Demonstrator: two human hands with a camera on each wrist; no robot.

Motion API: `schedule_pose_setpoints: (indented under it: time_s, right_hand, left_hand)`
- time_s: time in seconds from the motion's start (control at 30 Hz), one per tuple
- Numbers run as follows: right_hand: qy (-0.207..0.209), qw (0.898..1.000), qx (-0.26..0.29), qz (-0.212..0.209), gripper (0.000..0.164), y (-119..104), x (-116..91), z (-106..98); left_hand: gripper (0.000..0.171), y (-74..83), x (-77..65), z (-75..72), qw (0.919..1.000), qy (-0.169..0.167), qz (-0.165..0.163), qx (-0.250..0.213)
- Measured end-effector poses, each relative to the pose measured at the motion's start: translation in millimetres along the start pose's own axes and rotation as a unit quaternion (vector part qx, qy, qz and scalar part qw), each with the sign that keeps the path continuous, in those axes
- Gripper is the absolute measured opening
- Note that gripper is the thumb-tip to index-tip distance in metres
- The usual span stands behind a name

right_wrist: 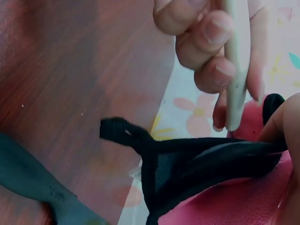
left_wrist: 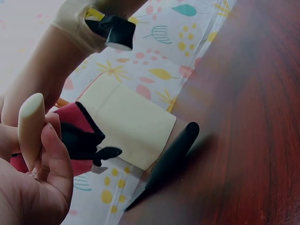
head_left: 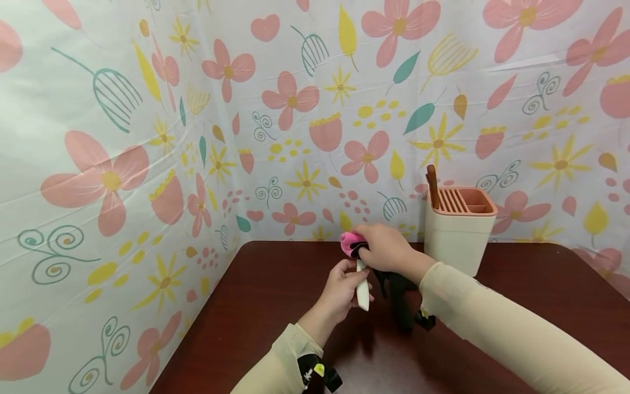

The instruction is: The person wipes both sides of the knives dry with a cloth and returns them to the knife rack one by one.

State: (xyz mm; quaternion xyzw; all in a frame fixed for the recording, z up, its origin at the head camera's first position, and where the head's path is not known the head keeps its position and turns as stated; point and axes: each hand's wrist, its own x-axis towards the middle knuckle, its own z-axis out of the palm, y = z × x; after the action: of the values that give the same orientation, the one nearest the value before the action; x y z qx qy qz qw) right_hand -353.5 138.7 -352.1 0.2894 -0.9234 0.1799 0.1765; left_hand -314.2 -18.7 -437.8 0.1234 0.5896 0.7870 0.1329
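My left hand (head_left: 339,290) grips a slim white handle (head_left: 362,293), its fingers and thumb curled round it. Just above, my right hand (head_left: 386,249) holds a bunched pink cloth (head_left: 350,243) with black edging and a black hanging loop (right_wrist: 123,131). In the right wrist view one end of the white handle points at the cloth's fold; whatever extends beyond it is hidden. Below the right forearm a black-handled utensil (head_left: 402,303) lies on the table, its narrow end visible in the left wrist view (left_wrist: 171,157).
A cream holder (head_left: 458,241) with a slotted pink top stands at the table's back right, a brown wooden handle (head_left: 432,186) upright in it. The dark red-brown table (head_left: 275,306) meets a flower-patterned curtain (head_left: 305,137) behind and on the left.
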Motion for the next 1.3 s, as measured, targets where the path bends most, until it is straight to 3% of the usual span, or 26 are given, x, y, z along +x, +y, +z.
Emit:
schedule_pose_setpoints:
  time_s: [0.37,0.53,0.87,1.0,1.1,1.3]
  right_hand:
    - [-0.041,0.994,0.101,-0.001,0.029,-9,-8,-10]
    - [-0.062,0.987,0.151,0.001,0.022,-2,-10,-12]
    - [-0.121,0.976,0.177,-0.021,0.015,8,-4,-39]
    - [-0.11,0.981,0.159,-0.011,0.012,10,5,-58]
    - [-0.086,0.985,0.147,0.006,0.024,12,14,-69]
    - [-0.048,0.992,0.117,0.028,0.03,20,33,-74]
  left_hand:
    - [0.029,1.5,2.4,-4.9,0.9999,0.011,0.007,-0.01]
    - [0.029,-0.3,3.0,-6.9,0.9999,0.001,-0.004,-0.01]
    - [0.033,0.8,5.1,-9.0,0.9998,0.002,-0.02,0.003]
    - [0.032,2.0,6.2,-7.2,0.9998,0.008,-0.013,0.01]
    - [0.033,2.2,5.5,-5.8,0.9997,0.015,-0.013,0.012]
    - [0.04,1.8,2.7,-4.1,0.9995,0.02,-0.023,0.01]
